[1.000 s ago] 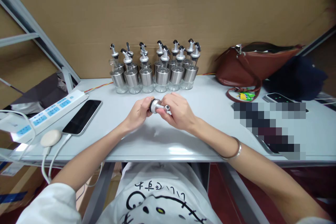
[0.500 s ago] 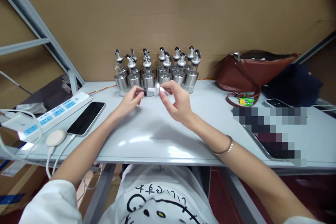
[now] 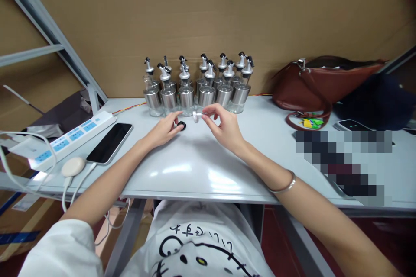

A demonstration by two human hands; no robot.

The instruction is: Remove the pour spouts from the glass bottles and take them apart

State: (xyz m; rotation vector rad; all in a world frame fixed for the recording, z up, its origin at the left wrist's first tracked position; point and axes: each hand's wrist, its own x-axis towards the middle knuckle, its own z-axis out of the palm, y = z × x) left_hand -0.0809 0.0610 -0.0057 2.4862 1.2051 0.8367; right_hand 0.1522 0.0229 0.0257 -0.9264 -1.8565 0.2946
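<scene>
My right hand [image 3: 224,129] pinches a small silver-white pourer spout [image 3: 196,116] between thumb and fingertips, above the table. My left hand [image 3: 165,129] is to its left, thumb and index finger apart. A black ring-shaped piece [image 3: 182,126] is at the left thumb's tip, seemingly on the tabletop. Behind the hands stand two rows of glass oil bottles [image 3: 186,96] with steel sleeves, most topped by silver pourers with black tips. The front-left bottle [image 3: 153,98] has a bare glass neck.
On the left lie a white power strip [image 3: 65,143], a phone [image 3: 109,143] and a round white charger [image 3: 73,167] with cables. A brown handbag [image 3: 302,88] and a dark cloth item [image 3: 378,101] are at the right. A cardboard wall [image 3: 195,13] closes off the back.
The black piece has come apart from the spout and is lower, by my left thumb. My left fingers have spread. My right hand still holds the spout, and the view has shifted slightly.
</scene>
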